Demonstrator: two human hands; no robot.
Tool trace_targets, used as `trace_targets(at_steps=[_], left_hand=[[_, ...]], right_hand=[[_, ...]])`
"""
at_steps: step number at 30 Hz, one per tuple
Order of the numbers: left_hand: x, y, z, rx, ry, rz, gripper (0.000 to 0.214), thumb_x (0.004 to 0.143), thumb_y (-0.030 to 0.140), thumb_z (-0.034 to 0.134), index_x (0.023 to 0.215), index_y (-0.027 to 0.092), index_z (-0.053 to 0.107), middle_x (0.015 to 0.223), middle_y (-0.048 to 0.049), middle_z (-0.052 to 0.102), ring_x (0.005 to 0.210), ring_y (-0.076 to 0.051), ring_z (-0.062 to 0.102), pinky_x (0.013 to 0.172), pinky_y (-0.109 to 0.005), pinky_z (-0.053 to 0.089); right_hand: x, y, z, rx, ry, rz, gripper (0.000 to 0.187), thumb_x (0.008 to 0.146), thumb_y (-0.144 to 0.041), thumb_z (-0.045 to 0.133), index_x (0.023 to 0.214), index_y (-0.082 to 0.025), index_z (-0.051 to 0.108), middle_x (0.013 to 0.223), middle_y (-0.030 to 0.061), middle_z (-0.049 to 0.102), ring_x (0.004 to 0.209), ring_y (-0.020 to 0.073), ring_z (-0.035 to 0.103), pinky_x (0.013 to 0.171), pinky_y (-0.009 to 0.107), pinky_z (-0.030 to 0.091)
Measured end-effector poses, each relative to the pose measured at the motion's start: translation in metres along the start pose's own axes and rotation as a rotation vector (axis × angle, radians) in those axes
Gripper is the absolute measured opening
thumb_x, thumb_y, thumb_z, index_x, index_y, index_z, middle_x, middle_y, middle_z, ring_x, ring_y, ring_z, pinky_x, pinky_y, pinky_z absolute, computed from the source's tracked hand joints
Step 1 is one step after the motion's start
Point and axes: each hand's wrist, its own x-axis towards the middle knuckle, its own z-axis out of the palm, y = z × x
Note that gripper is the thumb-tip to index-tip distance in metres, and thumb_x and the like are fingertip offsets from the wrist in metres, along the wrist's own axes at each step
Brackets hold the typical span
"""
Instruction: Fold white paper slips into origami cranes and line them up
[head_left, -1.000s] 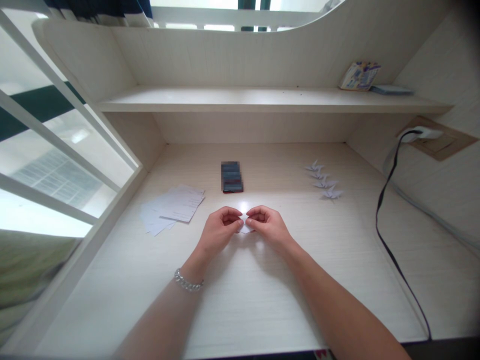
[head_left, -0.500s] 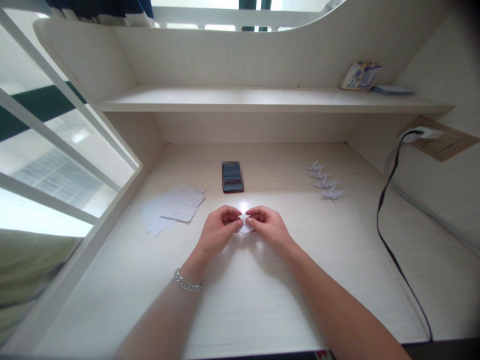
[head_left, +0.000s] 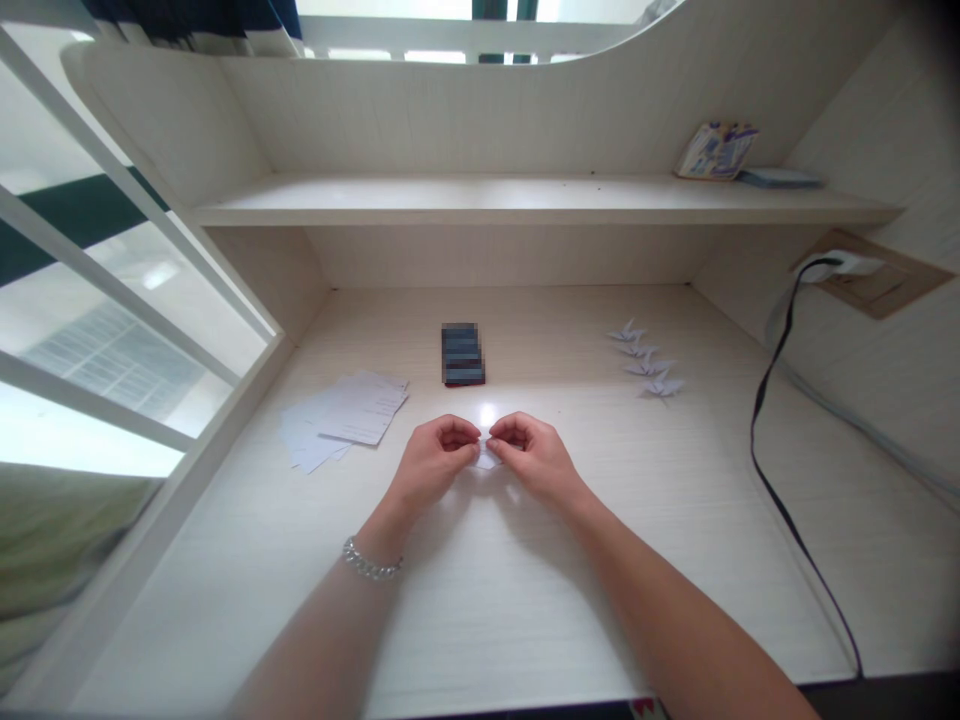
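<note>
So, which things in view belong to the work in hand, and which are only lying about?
Belonging, as I judge:
white paper piece, pinched by left hand and right hand
loose paper sheets, probably stock
four origami cranes, probably finished

Just lying about, apparently:
smartphone
black cable
colourful packet
flat bluish item

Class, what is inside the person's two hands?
A small white piece of paper, its near part showing between the left hand and right hand. The hands cover its sides, so its full shape cannot be seen.
</note>
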Motion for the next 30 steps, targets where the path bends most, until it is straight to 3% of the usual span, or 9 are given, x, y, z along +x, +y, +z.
trace_targets(at_steps=[7, 16, 23, 30], left_hand=[[-0.001, 0.007, -0.006, -0.097, -0.004, -0.06, 0.024, 0.062, 0.005, 0.057, 0.083, 0.014, 0.065, 0.081, -0.006, 0.067, 0.077, -0.016, 0.062, 0.064, -0.023, 0.048], [0.006, -0.015, 0.004, 0.029, 0.097, 0.081, 0.017, 0.068, 0.021, 0.065, 0.083, 0.015, 0.062, 0.083, -0.0062, 0.066, 0.076, -0.016, 0.062, 0.07, -0.028, 0.049], [0.019, -0.017, 0.003, 0.089, 0.127, 0.165, 0.019, 0.07, 0.022, 0.063, 0.088, 0.016, 0.058, 0.083, -0.0051, 0.065, 0.077, -0.015, 0.062, 0.072, -0.029, 0.049], [0.04, -0.017, 0.007, 0.154, 0.147, 0.228, 0.017, 0.069, 0.02, 0.062, 0.085, 0.017, 0.056, 0.078, -0.0032, 0.063, 0.075, -0.014, 0.061, 0.071, -0.028, 0.048]], right_hand=[[0.002, 0.003, -0.001, 0.056, 0.021, -0.001, 0.011, 0.072, -0.024, 0.062, 0.079, -0.017, 0.059, 0.078, 0.0033, 0.063, 0.072, 0.016, 0.06, 0.065, 0.027, 0.047], [0.004, 0.007, 0.005, -0.065, 0.063, -0.054, 0.009, 0.074, -0.024, 0.058, 0.081, -0.018, 0.06, 0.079, 0.0034, 0.064, 0.074, 0.0163, 0.061, 0.069, 0.029, 0.048], [0.022, 0.005, 0.004, -0.245, 0.061, -0.119, 0.011, 0.071, -0.021, 0.056, 0.08, -0.019, 0.062, 0.079, 0.0013, 0.066, 0.075, 0.015, 0.061, 0.071, 0.028, 0.047], [0.047, 0.009, -0.003, -0.293, 0.028, -0.05, 0.013, 0.065, -0.018, 0.056, 0.076, -0.018, 0.062, 0.074, 0.0014, 0.066, 0.068, 0.0141, 0.06, 0.064, 0.025, 0.046]])
